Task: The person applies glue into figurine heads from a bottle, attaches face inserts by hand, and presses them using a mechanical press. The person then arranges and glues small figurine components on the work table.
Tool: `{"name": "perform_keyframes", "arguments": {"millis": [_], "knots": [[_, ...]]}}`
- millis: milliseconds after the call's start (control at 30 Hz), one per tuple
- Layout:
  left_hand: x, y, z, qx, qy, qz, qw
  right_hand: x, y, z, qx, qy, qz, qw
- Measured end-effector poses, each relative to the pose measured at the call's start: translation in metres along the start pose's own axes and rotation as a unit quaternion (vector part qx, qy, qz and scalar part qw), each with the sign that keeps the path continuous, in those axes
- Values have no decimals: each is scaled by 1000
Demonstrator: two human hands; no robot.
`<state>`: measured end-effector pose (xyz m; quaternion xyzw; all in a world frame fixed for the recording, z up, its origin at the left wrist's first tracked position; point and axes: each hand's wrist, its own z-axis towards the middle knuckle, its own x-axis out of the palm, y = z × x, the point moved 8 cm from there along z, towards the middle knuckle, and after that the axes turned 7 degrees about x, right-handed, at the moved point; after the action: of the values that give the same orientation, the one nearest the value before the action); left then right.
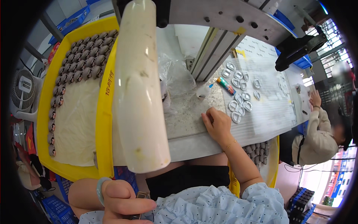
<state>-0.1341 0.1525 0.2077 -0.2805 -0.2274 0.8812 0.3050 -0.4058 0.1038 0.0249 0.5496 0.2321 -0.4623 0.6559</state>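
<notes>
My left hand (125, 203) is raised close in at the lower left, a pale green bangle round its wrist. Its fingers are curled round a small brownish, glinting thing (141, 196), mostly covered, whose kind I cannot make out. My right hand (218, 125) rests on the front part of the worktable (182, 127) with fingers loosely closed and nothing visible in them. Just beyond it stands a small white bottle with a blue tip (203, 91). A green and orange tube (226, 86) lies farther right, among several silvery-white ring-shaped pieces (238, 100).
A thick white pipe (140, 89) hangs in front of me. The yellow crate (104, 123) at left holds rows of grey rounded pieces (84, 61). A metal post (212, 56) rises behind the bottle. At far right sits another person (317, 138). A fan (24, 89) stands at far left.
</notes>
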Motion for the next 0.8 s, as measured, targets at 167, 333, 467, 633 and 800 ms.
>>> {"name": "perform_keyframes", "arguments": {"millis": [167,333,467,633,800], "knots": [[-4,-2,8,3,65,-7,998,-3,1,-2,-6,-3,-4,1000],[7,-16,-17,39,-65,70,995,-2,4,0,-8,-12,-5,1000],[10,-15,-16,77,-162,148,972,-2,2,2,-5,-13,-13,1000],[16,-16,-19,124,-211,213,946,-2,1,2,-1,-14,-17,1000],[17,-16,-19,111,-210,215,947,-3,2,2,-2,-18,-26,1000]]}}
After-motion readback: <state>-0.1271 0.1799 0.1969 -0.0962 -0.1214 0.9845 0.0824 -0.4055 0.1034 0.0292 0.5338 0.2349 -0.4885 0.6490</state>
